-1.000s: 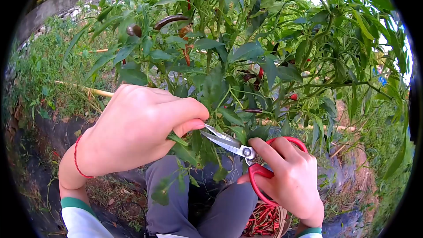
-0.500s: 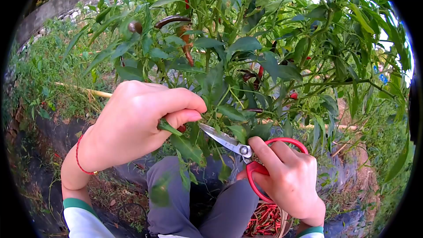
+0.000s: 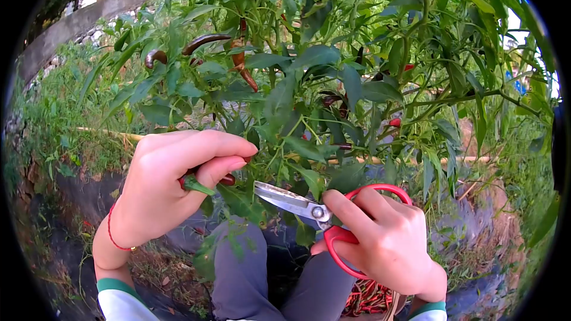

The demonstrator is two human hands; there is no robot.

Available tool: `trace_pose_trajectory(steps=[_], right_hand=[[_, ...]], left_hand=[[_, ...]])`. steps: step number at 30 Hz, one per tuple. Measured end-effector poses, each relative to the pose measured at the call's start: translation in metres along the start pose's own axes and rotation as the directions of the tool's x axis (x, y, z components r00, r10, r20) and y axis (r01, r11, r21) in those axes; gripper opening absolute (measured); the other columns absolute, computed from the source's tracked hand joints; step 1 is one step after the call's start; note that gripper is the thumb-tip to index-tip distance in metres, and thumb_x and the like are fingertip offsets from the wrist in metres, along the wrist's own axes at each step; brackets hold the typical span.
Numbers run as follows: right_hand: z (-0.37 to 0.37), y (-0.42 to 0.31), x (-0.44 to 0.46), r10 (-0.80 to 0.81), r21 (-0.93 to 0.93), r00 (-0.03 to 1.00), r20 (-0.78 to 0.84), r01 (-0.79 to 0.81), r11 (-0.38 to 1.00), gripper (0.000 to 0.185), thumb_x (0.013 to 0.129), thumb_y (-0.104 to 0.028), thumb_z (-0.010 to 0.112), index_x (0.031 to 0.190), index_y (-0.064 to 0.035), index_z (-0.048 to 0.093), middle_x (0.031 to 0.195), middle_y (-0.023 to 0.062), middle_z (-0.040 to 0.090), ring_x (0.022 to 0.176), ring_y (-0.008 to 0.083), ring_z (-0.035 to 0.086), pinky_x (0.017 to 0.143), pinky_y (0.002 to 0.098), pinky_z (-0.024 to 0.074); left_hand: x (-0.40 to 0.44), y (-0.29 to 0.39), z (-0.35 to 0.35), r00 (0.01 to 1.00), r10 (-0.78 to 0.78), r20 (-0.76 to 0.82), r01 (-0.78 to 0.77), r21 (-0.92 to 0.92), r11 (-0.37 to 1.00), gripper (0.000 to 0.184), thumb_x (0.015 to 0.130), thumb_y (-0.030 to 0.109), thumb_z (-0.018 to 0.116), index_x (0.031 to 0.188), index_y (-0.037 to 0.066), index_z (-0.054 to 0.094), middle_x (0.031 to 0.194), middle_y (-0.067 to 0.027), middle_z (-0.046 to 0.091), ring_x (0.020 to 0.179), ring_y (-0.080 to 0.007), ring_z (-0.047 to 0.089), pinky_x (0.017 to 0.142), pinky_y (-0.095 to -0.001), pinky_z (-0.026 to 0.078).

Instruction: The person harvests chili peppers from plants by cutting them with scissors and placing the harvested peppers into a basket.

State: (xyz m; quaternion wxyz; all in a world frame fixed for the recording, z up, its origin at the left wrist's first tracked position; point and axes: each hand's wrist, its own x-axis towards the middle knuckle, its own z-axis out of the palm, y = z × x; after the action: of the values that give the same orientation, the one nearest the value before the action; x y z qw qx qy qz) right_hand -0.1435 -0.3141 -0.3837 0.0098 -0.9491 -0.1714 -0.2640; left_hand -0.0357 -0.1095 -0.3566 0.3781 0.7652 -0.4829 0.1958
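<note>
My left hand [image 3: 166,181], a red cord round its wrist, is closed with thumb and forefinger pinched. Red chili peppers [image 3: 228,179] show between its fingers, one with a thick green stem poking out below the thumb; the rest of them is hidden in the hand. My right hand [image 3: 386,241] grips red-handled scissors [image 3: 288,200], fingers through the loops. Their blades lie close together and point left, the tip just right of the left hand in front of leaves. Around both hands stands a chili plant [image 3: 315,59] bearing a reddish-brown chili [image 3: 239,62] and a dark curved chili [image 3: 206,41].
Below my right hand, a basket [image 3: 395,304] holds many red chilies. My grey-trousered legs [image 3: 241,267] are bent beneath the hands. Black sheeting [image 3: 89,202] covers the ground, and a thin pole [image 3: 113,134] runs behind the plant. A wall [image 3: 71,18] stands at far left.
The view has shifted, with the plant now further left in it. The scissors' tip sits lower and further left. More of the green stem and red chilies shows at my left hand.
</note>
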Motion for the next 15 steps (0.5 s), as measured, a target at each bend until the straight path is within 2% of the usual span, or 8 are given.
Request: trace_pose_trajectory(steps=[2,6,9,10,12,13,14,15], right_hand=[[0.002,0.0,0.001,-0.009,-0.032,1.0,-0.021,0.008,0.999,0.042,0.063,-0.029,0.065,0.097,-0.0089,0.054,0.065,0.0018,0.045,0.05,0.0123,0.051,0.04,0.0259,0.041],[0.009,0.0,-0.002,-0.042,-0.082,0.997,-0.065,0.037,0.996,0.035,0.067,-0.027,0.061,0.096,-0.0075,0.055,0.061,0.0009,0.044,0.045,0.0094,0.047,0.038,0.0237,0.0385],[0.012,-0.001,-0.01,-0.037,-0.034,0.998,-0.058,0.035,0.999,0.034,0.07,-0.028,0.06,0.096,-0.0071,0.055,0.06,-0.0004,0.042,0.042,0.0084,0.045,0.036,0.0226,0.0366],[0.012,-0.002,-0.013,-0.035,-0.034,0.998,-0.056,0.033,0.999,0.034,0.07,-0.028,0.06,0.096,-0.0071,0.055,0.06,-0.0004,0.042,0.042,0.0084,0.045,0.036,0.0226,0.0366],[0.013,-0.005,-0.025,-0.053,0.059,0.997,-0.05,0.056,0.997,0.033,0.071,-0.03,0.061,0.094,-0.0068,0.056,0.06,-0.0007,0.042,0.041,0.0078,0.043,0.035,0.0224,0.035],[0.014,-0.007,-0.034,-0.048,0.092,0.995,-0.089,0.056,0.994,0.034,0.072,-0.035,0.06,0.092,-0.0072,0.057,0.059,-0.0008,0.041,0.041,0.006,0.042,0.035,0.022,0.0339],[0.01,-0.011,-0.048,0.017,0.171,0.999,-0.046,-0.009,0.985,0.038,0.064,-0.03,0.069,0.091,-0.0062,0.057,0.059,0.0011,0.043,0.044,0.0089,0.044,0.039,0.0223,0.0367],[0.01,-0.013,-0.06,0.089,0.215,0.996,-0.032,-0.08,0.973,0.045,0.057,-0.031,0.073,0.089,-0.0042,0.057,0.057,0.0004,0.043,0.043,0.0097,0.043,0.038,0.0226,0.035]], left_hand=[[0.001,0.0,0.0,1.0,-0.013,0.001,0.013,-0.001,1.0,0.011,0.073,0.001,0.059,0.084,0.001,0.06,0.069,-0.0095,0.06,0.057,-0.0175,0.059,0.05,-0.025,0.045],[0.004,-0.001,-0.001,0.996,0.09,-0.027,-0.088,0.074,0.993,0.012,0.07,0.0,0.061,0.082,0.001,0.061,0.07,-0.0087,0.061,0.055,-0.0179,0.058,0.049,-0.0252,0.045],[-0.001,0.004,-0.001,0.969,0.249,0.009,-0.237,0.334,0.912,0.016,0.066,0.002,0.063,0.082,0.003,0.062,0.062,-0.0069,0.059,0.048,-0.0163,0.054,0.044,-0.0253,0.041],[-0.005,0.012,-0.005,0.969,0.249,0.01,-0.238,0.331,0.913,0.016,0.066,0.002,0.063,0.082,0.003,0.062,0.062,-0.0069,0.059,0.048,-0.0163,0.054,0.044,-0.0253,0.041],[-0.02,0.027,-0.012,0.983,0.183,-0.015,-0.156,0.457,0.876,0.013,0.072,0.0,0.057,0.084,0.001,0.06,0.067,-0.01,0.06,0.048,-0.0148,0.051,0.044,-0.0232,0.037],[-0.038,0.021,-0.014,0.953,0.201,-0.225,-0.106,0.374,0.921,0.012,0.076,0.002,0.054,0.086,0.001,0.059,0.069,-0.0109,0.06,0.049,-0.0134,0.049,0.045,-0.0225,0.036],[-0.054,0.015,-0.009,0.885,0.185,-0.427,-0.058,0.295,0.954,0.011,0.079,0.004,0.051,0.088,0.001,0.057,0.07,-0.0108,0.059,0.049,-0.0122,0.048,0.046,-0.0217,0.035],[-0.069,0.009,-0.005,0.777,0.161,-0.609,-0.046,0.2,0.979,0.011,0.082,0.006,0.048,0.089,0.001,0.055,0.071,-0.0107,0.058,0.049,-0.0109,0.046,0.047,-0.021,0.034]])
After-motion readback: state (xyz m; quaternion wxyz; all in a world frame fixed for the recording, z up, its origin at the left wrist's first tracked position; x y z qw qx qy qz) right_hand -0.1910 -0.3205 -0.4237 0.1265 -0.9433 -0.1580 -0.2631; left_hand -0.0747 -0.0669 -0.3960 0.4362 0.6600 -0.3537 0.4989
